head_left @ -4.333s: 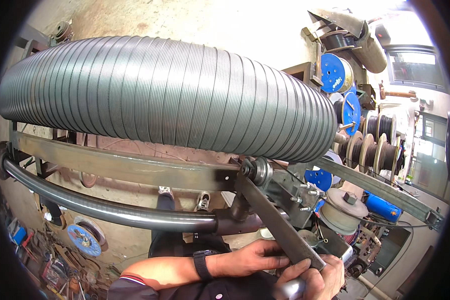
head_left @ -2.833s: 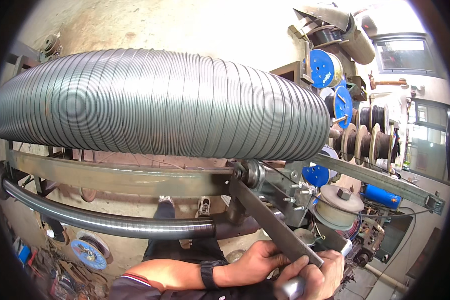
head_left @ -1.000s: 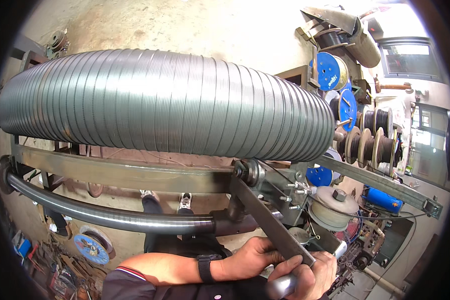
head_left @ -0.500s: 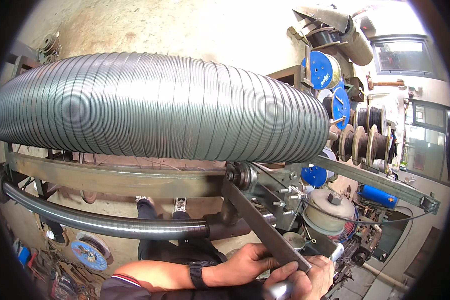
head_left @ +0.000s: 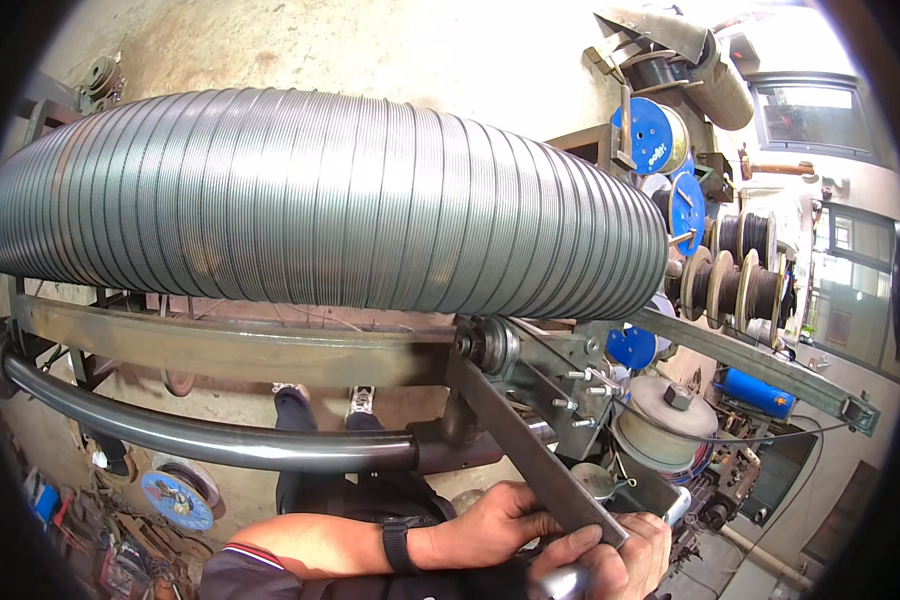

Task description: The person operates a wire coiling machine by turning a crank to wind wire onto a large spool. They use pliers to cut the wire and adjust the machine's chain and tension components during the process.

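From where I stand, the right hand [head_left: 635,560] is clenched on the near end of the flat metal bar [head_left: 528,450], in front of the big ridged roll [head_left: 330,210]. The left hand [head_left: 495,525] meets its edge (I can't tell whether that grip clasps it). Seemingly a steadying step; next calls for even pressure.

The big drum [head_left: 320,200] was silvery grey, patterned with very fine lines and, among them, darker rings. The flat bar [head_left: 530,445] was of plain dark grey, the curved tube [head_left: 220,432] was dark grey with a glossy pale streak, and the long beam [head_left: 250,345] was dull yellowish grey. The wristband [head_left: 398,546] was black, and the cylinder [head_left: 758,392] was bright blue.
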`<state>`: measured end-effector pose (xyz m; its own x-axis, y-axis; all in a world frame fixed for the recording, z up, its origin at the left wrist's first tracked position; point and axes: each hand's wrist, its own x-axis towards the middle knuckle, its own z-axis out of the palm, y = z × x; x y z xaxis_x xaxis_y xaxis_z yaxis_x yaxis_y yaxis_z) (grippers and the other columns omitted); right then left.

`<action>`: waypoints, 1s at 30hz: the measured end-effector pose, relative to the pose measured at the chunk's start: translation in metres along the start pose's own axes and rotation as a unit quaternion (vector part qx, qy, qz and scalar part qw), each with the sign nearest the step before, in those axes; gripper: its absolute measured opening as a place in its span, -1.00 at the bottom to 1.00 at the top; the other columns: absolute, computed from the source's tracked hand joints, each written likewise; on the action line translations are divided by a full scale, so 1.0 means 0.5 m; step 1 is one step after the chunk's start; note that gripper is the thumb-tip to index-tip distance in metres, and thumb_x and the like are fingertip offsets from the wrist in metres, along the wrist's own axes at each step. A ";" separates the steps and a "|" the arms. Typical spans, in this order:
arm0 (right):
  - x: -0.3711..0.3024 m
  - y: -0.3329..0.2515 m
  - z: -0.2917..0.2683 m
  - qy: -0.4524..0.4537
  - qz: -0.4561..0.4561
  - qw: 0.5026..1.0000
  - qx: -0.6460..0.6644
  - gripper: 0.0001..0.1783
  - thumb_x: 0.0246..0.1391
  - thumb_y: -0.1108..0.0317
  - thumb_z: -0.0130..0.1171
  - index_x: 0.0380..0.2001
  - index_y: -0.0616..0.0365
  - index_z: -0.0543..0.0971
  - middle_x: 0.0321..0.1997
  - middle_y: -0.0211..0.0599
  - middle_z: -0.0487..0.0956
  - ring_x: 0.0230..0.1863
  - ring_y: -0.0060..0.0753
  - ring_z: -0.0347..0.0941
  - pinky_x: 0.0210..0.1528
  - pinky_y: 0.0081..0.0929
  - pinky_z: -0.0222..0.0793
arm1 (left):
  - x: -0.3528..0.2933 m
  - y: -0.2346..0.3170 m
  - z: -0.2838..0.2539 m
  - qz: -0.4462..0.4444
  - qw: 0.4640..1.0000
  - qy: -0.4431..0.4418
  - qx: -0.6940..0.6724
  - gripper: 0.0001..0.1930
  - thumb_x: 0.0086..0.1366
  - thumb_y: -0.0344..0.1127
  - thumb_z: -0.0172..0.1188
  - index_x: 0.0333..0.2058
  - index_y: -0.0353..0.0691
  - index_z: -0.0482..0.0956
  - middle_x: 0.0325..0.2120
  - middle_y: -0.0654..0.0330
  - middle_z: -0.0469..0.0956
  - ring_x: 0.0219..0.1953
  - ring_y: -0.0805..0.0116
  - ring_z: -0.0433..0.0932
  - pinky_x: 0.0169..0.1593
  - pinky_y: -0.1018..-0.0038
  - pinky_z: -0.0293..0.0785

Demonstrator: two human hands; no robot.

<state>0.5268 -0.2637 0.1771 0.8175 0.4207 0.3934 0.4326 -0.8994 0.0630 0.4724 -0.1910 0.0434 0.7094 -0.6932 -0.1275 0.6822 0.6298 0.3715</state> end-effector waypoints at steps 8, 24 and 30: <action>0.003 -0.012 -0.001 -0.006 0.009 1.000 -0.005 -0.79 -0.10 0.61 0.20 -0.57 0.12 0.37 -0.63 -0.12 0.47 -0.65 -0.06 0.45 -0.53 -0.20 0.38 | -0.006 0.007 0.007 0.017 0.999 0.019 -0.026 -0.78 0.45 -0.33 0.21 -0.02 -0.28 0.63 -0.15 0.22 0.68 -0.06 0.44 0.59 0.07 0.42 0.52; 0.016 -0.022 0.005 0.020 -0.008 1.000 -0.018 -0.79 -0.12 0.59 0.22 -0.57 0.14 0.37 -0.69 -0.11 0.42 -0.71 -0.08 0.40 -0.61 -0.27 0.32 | -0.010 0.017 0.006 0.027 0.999 0.024 -0.023 -0.78 0.44 -0.32 0.23 -0.02 -0.27 0.64 -0.16 0.24 0.69 -0.08 0.47 0.59 0.02 0.46 0.54; 0.013 -0.025 0.018 0.050 -0.029 0.998 -0.016 -0.79 -0.14 0.59 0.22 -0.60 0.16 0.37 -0.72 -0.10 0.40 -0.74 -0.10 0.38 -0.63 -0.30 0.32 | -0.018 0.018 0.002 0.042 0.998 0.018 -0.046 -0.76 0.44 -0.31 0.23 -0.01 -0.27 0.64 -0.16 0.25 0.68 -0.08 0.48 0.58 0.02 0.46 0.54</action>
<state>0.5301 -0.2488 0.1705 0.7487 0.4595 0.4778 0.4644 -0.8779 0.1165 0.4722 -0.1795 0.0488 0.7692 -0.6249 -0.1338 0.6328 0.7154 0.2964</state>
